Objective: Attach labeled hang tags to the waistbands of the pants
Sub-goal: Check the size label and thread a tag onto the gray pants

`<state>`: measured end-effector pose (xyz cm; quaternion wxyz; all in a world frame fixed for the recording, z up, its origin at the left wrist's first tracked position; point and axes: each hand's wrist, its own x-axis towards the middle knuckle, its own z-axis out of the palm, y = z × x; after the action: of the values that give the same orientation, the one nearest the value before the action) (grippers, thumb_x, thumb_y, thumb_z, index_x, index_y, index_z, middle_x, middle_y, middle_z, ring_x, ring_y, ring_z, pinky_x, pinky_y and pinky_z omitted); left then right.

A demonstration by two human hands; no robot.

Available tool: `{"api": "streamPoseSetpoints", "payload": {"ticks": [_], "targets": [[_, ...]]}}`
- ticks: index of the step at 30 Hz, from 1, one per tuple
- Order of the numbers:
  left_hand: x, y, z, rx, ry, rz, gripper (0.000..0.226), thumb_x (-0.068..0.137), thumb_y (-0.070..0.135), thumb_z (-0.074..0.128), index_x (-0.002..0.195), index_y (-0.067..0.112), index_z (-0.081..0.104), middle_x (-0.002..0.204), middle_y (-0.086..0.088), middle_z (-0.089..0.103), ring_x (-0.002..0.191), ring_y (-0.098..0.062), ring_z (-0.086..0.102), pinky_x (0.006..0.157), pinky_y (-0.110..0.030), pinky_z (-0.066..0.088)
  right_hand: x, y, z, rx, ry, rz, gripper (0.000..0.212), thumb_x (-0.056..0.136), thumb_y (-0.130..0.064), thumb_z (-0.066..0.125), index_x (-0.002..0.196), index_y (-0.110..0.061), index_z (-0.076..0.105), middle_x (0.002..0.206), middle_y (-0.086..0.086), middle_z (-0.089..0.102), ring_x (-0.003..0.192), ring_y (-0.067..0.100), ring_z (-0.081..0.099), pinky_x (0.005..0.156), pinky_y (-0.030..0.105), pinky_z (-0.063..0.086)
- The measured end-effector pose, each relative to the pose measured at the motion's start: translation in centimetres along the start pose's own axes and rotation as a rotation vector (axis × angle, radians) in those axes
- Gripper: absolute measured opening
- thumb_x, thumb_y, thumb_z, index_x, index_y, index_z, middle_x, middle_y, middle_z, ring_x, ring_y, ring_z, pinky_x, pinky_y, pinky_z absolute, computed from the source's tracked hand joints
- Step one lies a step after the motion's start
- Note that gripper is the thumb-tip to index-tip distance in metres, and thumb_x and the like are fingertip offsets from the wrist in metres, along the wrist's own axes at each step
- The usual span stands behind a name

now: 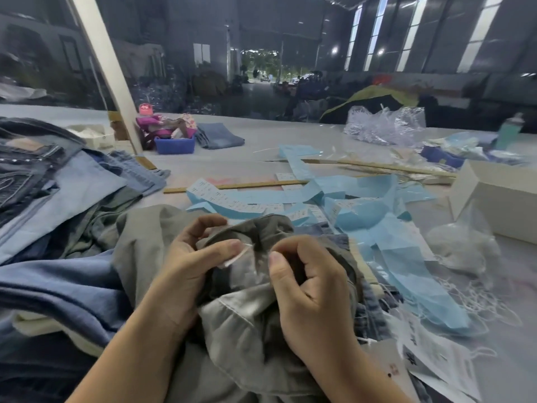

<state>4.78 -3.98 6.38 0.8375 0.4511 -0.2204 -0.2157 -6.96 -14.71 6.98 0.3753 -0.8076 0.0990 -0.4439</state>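
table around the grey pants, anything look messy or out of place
Yes. Blue label strips sprawl loose and overlapping across the table behind the grey pants, and white strings lie tangled on the right. Both hands, left and right, grip the bunched waistband.

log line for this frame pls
left hand: pinches grey pants waistband, small white tab at thumb | right hand: grips same waistband | hang tag: not attached yet

A blue plastic bin (pixel 175 145) stands toward the table's (pixel 261 164) far left edge; crumpled clear plastic bags (pixel 386 126) lie near the far right; a white box (pixel 499 196) sits at the right edge; a wooden ruler (pixel 232 186) lies mid-table.
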Motion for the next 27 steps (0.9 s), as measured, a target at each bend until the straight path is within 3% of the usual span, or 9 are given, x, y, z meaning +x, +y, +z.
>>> {"api": "streamPoseSetpoints", "payload": {"ticks": [2, 5, 8, 15, 17, 19, 21, 24, 27], "targets": [[0.7, 1.0, -0.1, 0.074, 0.108, 0.057, 0.042, 0.053, -0.008, 0.077, 0.076, 0.026, 0.070, 0.073, -0.003, 0.071, 0.056, -0.014, 0.067, 0.050, -0.021, 0.055, 0.1, -0.1, -1.4, -0.047, 0.039, 0.024, 0.008, 0.081, -0.025, 0.061, 0.089, -0.024, 0.060, 0.088, -0.015, 0.056, 0.089, 0.006, 0.054, 0.076, 0.023, 0.041], [2.5, 2.6, -1.2, 0.361, 0.302, 0.218, 0.036, 0.073, -0.007, 0.066, 0.081, 0.029, 0.068, 0.064, 0.005, 0.070, 0.043, -0.008, 0.060, 0.040, -0.018, 0.049, -0.4, -0.2, -3.4, -0.273, -0.014, 0.084, 0.037, 0.079, -0.041, 0.061, 0.113, -0.030, 0.053, 0.112, -0.017, 0.047, 0.112, 0.007, 0.043, 0.099, 0.028, 0.034], [4.2, 3.4, -1.1, 0.814, 0.400, 0.463, 0.027, 0.064, 0.033, 0.074, 0.089, 0.040, 0.067, 0.072, 0.012, 0.071, 0.049, -0.012, 0.065, 0.045, -0.032, 0.056, -1.1, -0.3, -4.4, -0.349, -0.270, 0.282, 0.074, 0.084, -0.061, 0.055, 0.146, -0.036, 0.022, 0.146, -0.017, 0.025, 0.140, 0.008, 0.017, 0.119, 0.031, 0.012], [8.6, 6.0, 2.2, 0.974, 0.593, 0.907, 0.016, 0.084, 0.042, 0.064, 0.095, 0.034, 0.058, 0.086, 0.008, 0.064, 0.077, -0.014, 0.065, 0.075, -0.037, 0.056, -0.5, -1.2, -6.0, -0.063, -0.336, 0.117, 0.099, 0.073, -0.067, 0.063, 0.151, -0.042, 0.008, 0.151, -0.029, 0.006, 0.140, -0.010, -0.003, 0.115, 0.009, -0.001], [7.5, 4.5, 4.1, 1.133, 0.407, 1.074, 0.017, 0.081, 0.024, 0.061, 0.090, 0.036, 0.052, 0.089, 0.015, 0.054, 0.080, -0.005, 0.053, 0.082, -0.015, 0.045, -0.4, -0.1, -5.4, -0.172, -0.365, 0.086, 0.098, 0.077, -0.061, 0.063, 0.153, -0.038, 0.005, 0.153, -0.025, 0.003, 0.141, -0.006, -0.006, 0.114, 0.012, -0.009], [5.8, 1.7, 5.2, 1.315, 0.000, 0.945, 0.030, 0.077, 0.012, 0.061, 0.089, 0.039, 0.052, 0.087, 0.016, 0.048, 0.080, -0.006, 0.049, 0.076, -0.014, 0.038, -0.2, 1.3, -4.8, -0.397, -0.449, 0.106, 0.089, 0.084, -0.055, 0.058, 0.154, -0.034, 0.007, 0.157, -0.014, 0.007, 0.145, 0.007, -0.001, 0.119, 0.034, -0.014], [4.6, -0.9, 4.8, 1.485, -0.257, 0.557, 0.032, 0.084, 0.010, 0.064, 0.079, 0.039, 0.052, 0.085, 0.012, 0.056, 0.085, -0.014, 0.056, 0.074, -0.022, 0.040, -0.1, 2.5, -4.2, -0.519, -0.525, 0.144, 0.081, 0.087, -0.055, 0.051, 0.154, -0.034, 0.011, 0.160, -0.006, 0.010, 0.146, 0.016, 0.002, 0.116, 0.048, -0.020], [5.5, 0.2, 3.8, 1.453, -0.241, 0.127, 0.012, 0.085, 0.034, 0.065, 0.073, 0.034, 0.065, 0.087, 0.011, 0.068, 0.092, -0.017, 0.063, 0.082, -0.026, 0.045, 0.0, 3.3, -3.4, -0.560, -0.568, 0.120, 0.080, 0.084, -0.060, 0.042, 0.153, -0.034, 0.010, 0.161, -0.001, 0.008, 0.146, 0.020, 0.000, 0.111, 0.056, -0.024], [6.5, 3.3, 5.4, 1.277, -0.290, -0.054, 0.047, 0.067, 0.075, 0.049, 0.088, 0.040, 0.072, 0.094, 0.011, 0.073, 0.095, -0.014, 0.066, 0.092, -0.041, 0.049, 0.6, 3.8, -3.2, -0.540, -0.607, 0.132, 0.081, 0.082, -0.065, 0.035, 0.152, -0.034, 0.010, 0.160, 0.000, 0.012, 0.147, 0.022, 0.001, 0.108, 0.058, -0.027]]}}
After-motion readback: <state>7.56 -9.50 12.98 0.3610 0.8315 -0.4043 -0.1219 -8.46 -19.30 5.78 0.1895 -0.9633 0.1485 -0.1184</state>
